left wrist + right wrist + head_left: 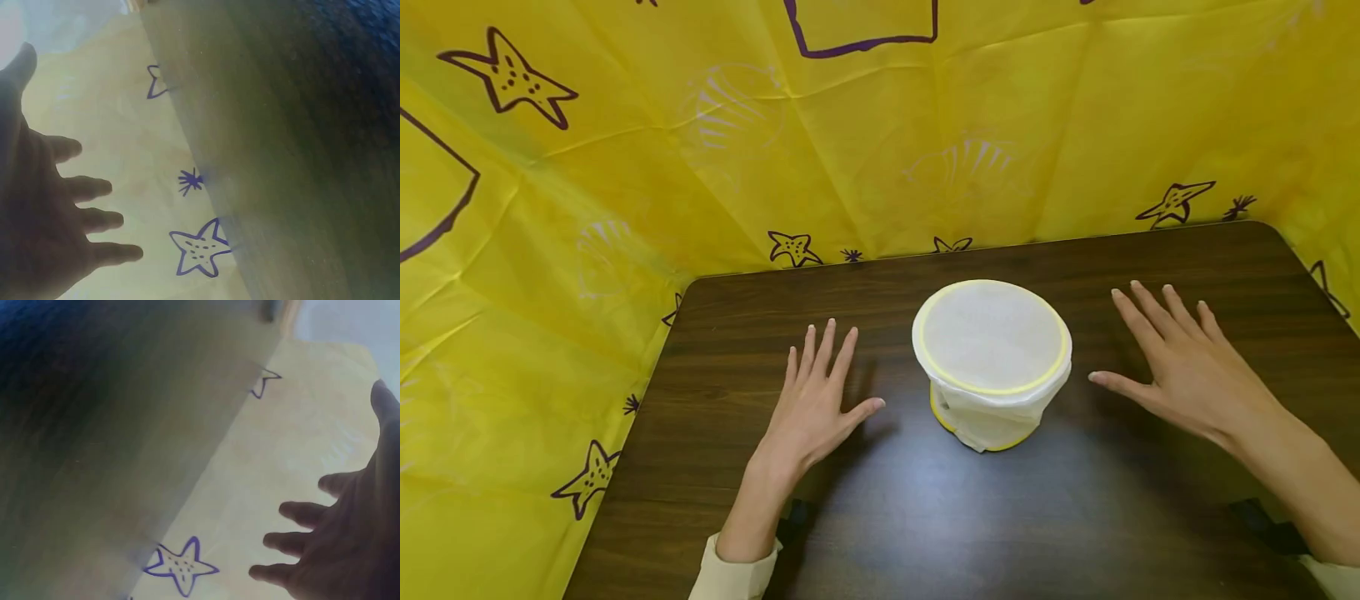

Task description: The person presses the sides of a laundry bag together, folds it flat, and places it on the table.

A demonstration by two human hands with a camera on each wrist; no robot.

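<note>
A round white object (992, 337) with a yellow ring round its flat top stands on the dark wooden table in the head view. Its sides look like loose white fabric, narrower than the top, and a yellow edge shows at the base. Left of it, my left hand (811, 412) is held palm down with fingers spread, apart from the object. On the other side my right hand (1198, 375) has its fingers stretched out too, the thumb pointing towards the object. Both hands hold nothing. Each wrist view shows its own hand (44, 206) with straight fingers.
Yellow cloth (865, 150) printed with purple starfish and shells hangs behind and to the left of the table (715, 433). More of it shows at the right edge. Dark straps (1266, 525) sit at both wrists, above pale sleeves (733, 571).
</note>
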